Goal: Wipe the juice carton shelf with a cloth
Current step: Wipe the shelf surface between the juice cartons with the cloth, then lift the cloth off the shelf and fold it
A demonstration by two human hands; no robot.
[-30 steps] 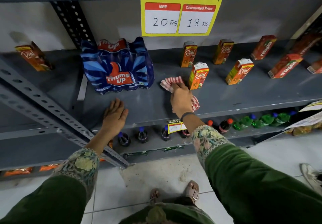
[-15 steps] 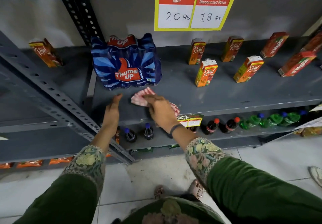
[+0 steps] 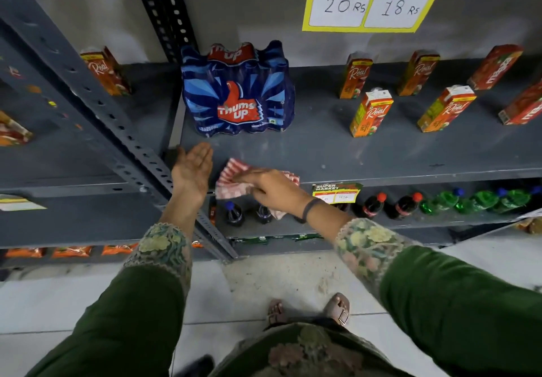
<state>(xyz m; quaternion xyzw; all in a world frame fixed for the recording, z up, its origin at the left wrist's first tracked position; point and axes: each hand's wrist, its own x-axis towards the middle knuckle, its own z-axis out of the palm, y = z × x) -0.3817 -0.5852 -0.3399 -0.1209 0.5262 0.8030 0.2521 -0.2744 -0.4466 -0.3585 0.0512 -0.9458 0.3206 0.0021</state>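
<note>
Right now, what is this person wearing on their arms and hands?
Both arms are in dark green sleeves ending in pale floral embroidered cuffs. The left hand is bare, with no glove or ring that I can make out. The right hand is also bare, with a dark band around its wrist.

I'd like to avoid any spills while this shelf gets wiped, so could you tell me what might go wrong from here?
1. The cloth under the right hand sits at the shelf's front edge; wiped dust may drop onto the bottles below.
2. The left hand is close to the Thums Up pack and could nudge it.
3. Wiping rightward could topple the nearest Real carton.
</note>
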